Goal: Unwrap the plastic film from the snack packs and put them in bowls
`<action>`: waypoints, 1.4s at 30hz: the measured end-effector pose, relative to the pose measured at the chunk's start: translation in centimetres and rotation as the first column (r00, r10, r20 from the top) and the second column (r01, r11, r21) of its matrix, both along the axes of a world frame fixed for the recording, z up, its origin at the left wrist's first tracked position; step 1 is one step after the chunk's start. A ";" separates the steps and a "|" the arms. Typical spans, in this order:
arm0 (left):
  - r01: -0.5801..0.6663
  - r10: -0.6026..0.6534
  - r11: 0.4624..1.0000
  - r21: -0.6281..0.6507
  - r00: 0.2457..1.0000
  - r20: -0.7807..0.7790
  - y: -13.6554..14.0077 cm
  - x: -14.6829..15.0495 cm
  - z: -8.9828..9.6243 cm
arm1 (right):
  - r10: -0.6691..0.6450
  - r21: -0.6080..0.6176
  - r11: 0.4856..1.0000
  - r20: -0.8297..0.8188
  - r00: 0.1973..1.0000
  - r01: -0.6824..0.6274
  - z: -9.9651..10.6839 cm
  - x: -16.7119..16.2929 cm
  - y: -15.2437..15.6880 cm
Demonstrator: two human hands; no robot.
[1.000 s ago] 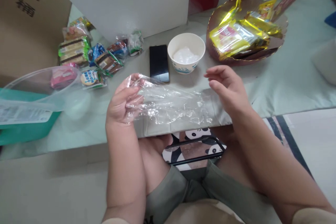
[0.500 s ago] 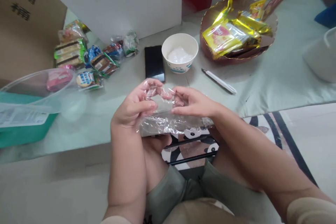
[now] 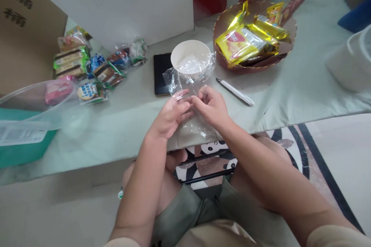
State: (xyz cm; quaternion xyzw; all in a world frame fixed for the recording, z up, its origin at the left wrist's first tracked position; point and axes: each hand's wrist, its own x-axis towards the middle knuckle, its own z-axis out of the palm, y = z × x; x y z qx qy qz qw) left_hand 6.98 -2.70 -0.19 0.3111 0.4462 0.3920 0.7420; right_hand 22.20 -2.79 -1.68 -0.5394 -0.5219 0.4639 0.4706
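Observation:
A clear plastic bag [image 3: 185,79] hangs between my two hands at the table's front edge, its upper part spread in front of the paper bowl. My left hand [image 3: 171,115] grips the bag from the left with fingers bent. From the right, my right hand [image 3: 213,106] pinches the film between thumb and fingers. The white paper bowl [image 3: 189,52] has something whitish and clear in it, partly seen through the film. A dark phone [image 3: 162,73] lies left of the bowl. To the right of my right hand rests a white pen [image 3: 236,92].
A brown, gold-rimmed basket [image 3: 232,67] holds yellow snack packs. Several wrapped snacks [image 3: 72,61] lie at the left by a cardboard box [image 3: 26,42]. A green container [image 3: 29,150] stands front left, a white cup [image 3: 352,61] far right. White boxes [image 3: 145,4] stand behind.
My hands have drawn closer together and gathered the bag between them. The bag's upper part now stands up and spreads toward the bowl. The view has shifted slightly.

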 end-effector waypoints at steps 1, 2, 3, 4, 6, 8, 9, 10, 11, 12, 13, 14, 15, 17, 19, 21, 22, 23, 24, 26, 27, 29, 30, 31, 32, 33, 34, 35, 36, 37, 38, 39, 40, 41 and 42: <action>-0.030 0.031 0.999 0.020 0.998 -0.054 -0.1 0.3 -0.1 | 0.033 0.014 0.999 0.009 0.999 -0.033 0.2 0.1 -0.1; -0.060 0.064 0.997 0.042 0.991 -0.113 -0.1 0.4 -0.1 | 0.071 0.025 0.997 0.016 0.997 -0.071 0.4 0.3 -0.2; -0.084 0.094 0.995 0.063 0.980 -0.173 -0.1 0.4 -0.1 | 0.103 0.031 0.994 0.023 0.994 -0.104 0.5 0.5 -0.3; -0.098 0.114 0.992 0.081 0.967 -0.228 0.0 0.3 0.0 | 0.120 0.032 0.992 0.031 0.992 -0.121 0.6 0.7 -0.3; -0.100 0.130 0.989 0.110 0.942 -0.309 0.2 -0.2 0.2 | 0.106 0.034 0.994 0.046 0.993 -0.108 0.7 1.1 -0.2; -0.101 0.145 0.985 0.143 0.930 -0.339 0.4 -0.7 0.4 | 0.056 0.036 0.998 0.044 0.997 -0.057 0.7 1.3 0.1; -0.104 0.152 0.982 0.157 0.929 -0.337 0.5 -0.9 0.5 | 0.032 0.035 0.999 0.023 0.999 -0.033 0.6 1.3 0.2; -0.112 0.163 0.979 0.171 0.931 -0.326 0.7 -1.1 0.5 | 0.018 0.032 0.999 -0.015 1.000 -0.018 0.5 1.3 0.3; -0.127 0.181 0.974 0.188 0.934 -0.307 0.8 -1.3 0.6 | 0.019 0.030 0.999 -0.067 0.998 -0.017 0.4 1.3 0.5; -0.147 0.201 0.968 0.204 0.939 -0.280 0.8 -1.4 0.6 | 0.039 0.026 0.999 -0.126 0.991 -0.036 0.2 1.3 0.5; -0.165 0.219 0.961 0.222 0.944 -0.247 0.9 -1.5 0.5 | 0.079 0.019 0.997 -0.178 0.981 -0.077 0.1 1.3 0.5; -0.173 0.224 0.956 0.236 0.952 -0.211 0.9 -1.6 0.5 | 0.138 0.003 0.990 -0.212 0.968 -0.140 -0.1 1.3 0.5; -0.164 0.211 0.956 0.245 0.961 -0.179 0.9 -1.8 0.5 | 0.198 -0.020 0.978 -0.226 0.954 -0.208 -0.2 1.2 0.5; -0.072 0.110 0.972 0.225 0.980 -0.165 0.7 -2.0 0.4 | 0.278 -0.082 0.950 -0.218 0.936 -0.301 -0.3 1.2 0.3; 0.076 -0.040 0.986 0.148 0.973 -0.228 0.4 -2.1 0.4 | 0.254 -0.126 0.951 -0.202 0.946 -0.283 -0.4 1.3 0.1; 0.176 -0.152 0.983 0.045 0.934 -0.325 0.2 -2.2 0.5 | 0.174 -0.140 0.970 -0.174 0.969 -0.199 -0.3 1.4 0.1; 0.194 -0.178 0.981 0.006 0.914 -0.364 0.1 -2.2 0.5 | 0.143 -0.139 0.977 -0.145 0.979 -0.164 -0.3 1.5 0.1; 0.197 -0.187 0.980 -0.015 0.902 -0.389 0.0 -2.3 0.6 | 0.124 -0.129 0.982 -0.109 0.986 -0.138 -0.2 1.6 0.1; 0.195 -0.186 0.981 -0.017 0.899 -0.397 0.0 -2.4 0.6 | 0.113 -0.107 0.987 -0.075 0.991 -0.121 -0.2 1.7 0.2; 0.199 -0.181 0.980 0.014 0.913 -0.365 -0.1 -2.6 0.8 | 0.110 -0.032 0.993 -0.032 0.993 -0.111 -0.1 1.9 0.2; 0.211 -0.189 0.977 0.029 0.923 -0.335 -0.1 -2.7 1.0 | 0.115 0.010 0.993 -0.023 0.993 -0.115 -0.1 1.9 0.2; 0.234 -0.210 0.971 0.054 0.936 -0.284 -0.1 -2.9 1.1 | 0.133 0.082 0.988 -0.025 0.991 -0.131 -0.4 1.9 0.1; 0.238 -0.212 0.969 0.063 0.938 -0.274 -0.1 -3.0 1.1 | 0.144 0.115 0.984 -0.029 0.989 -0.140 -0.6 1.8 0.1; 0.234 -0.206 0.970 0.073 0.939 -0.275 -0.1 -3.0 1.1 | 0.153 0.150 0.978 -0.033 0.988 -0.146 -0.8 1.8 0.1; 0.225 -0.193 0.971 0.084 0.939 -0.284 -0.1 -3.0 1.0 | 0.156 0.189 0.971 -0.034 0.987 -0.146 -1.0 1.8 0.0; 0.213 -0.177 0.972 0.095 0.939 -0.295 -0.1 -3.0 0.9 | 0.156 0.228 0.963 -0.031 0.987 -0.145 -1.1 1.7 0.0; 0.201 -0.163 0.974 0.101 0.939 -0.302 0.0 -3.0 0.8 | 0.158 0.260 0.954 -0.023 0.987 -0.147 -1.3 1.7 0.0; 0.192 -0.153 0.976 0.102 0.940 -0.304 0.0 -3.0 0.6 | 0.162 0.282 0.947 -0.012 0.987 -0.152 -1.3 1.8 0.1; 0.191 -0.153 0.977 0.099 0.941 -0.302 0.0 -3.0 0.5 | 0.163 0.294 0.943 -0.005 0.987 -0.155 -1.3 1.8 0.1; 0.198 -0.163 0.976 0.093 0.941 -0.297 0.1 -3.0 0.5 | 0.157 0.302 0.942 -0.001 0.988 -0.149 -1.3 1.8 0.1; 0.213 -0.180 0.973 0.085 0.940 -0.290 0.1 -3.0 0.5 | 0.146 0.311 0.940 0.002 0.989 -0.139 -1.2 1.8 0.1; 0.231 -0.201 0.970 0.077 0.939 -0.280 0.1 -3.0 0.5 | 0.137 0.324 0.937 0.001 0.991 -0.130 -1.1 1.9 0.1; 0.247 -0.219 0.966 0.072 0.938 -0.269 0.0 -3.0 0.5 | 0.135 0.337 0.933 -0.004 0.991 -0.126 -1.1 1.9 0.1; 0.254 -0.229 0.965 0.070 0.939 -0.257 0.0 -3.0 0.6 | 0.144 0.346 0.929 -0.012 0.989 -0.131 -1.1 1.9 0.0; 0.247 -0.222 0.966 0.075 0.944 -0.246 0.0 -3.0 0.6 | 0.165 0.350 0.925 -0.023 0.986 -0.146 -1.1 1.9 0.0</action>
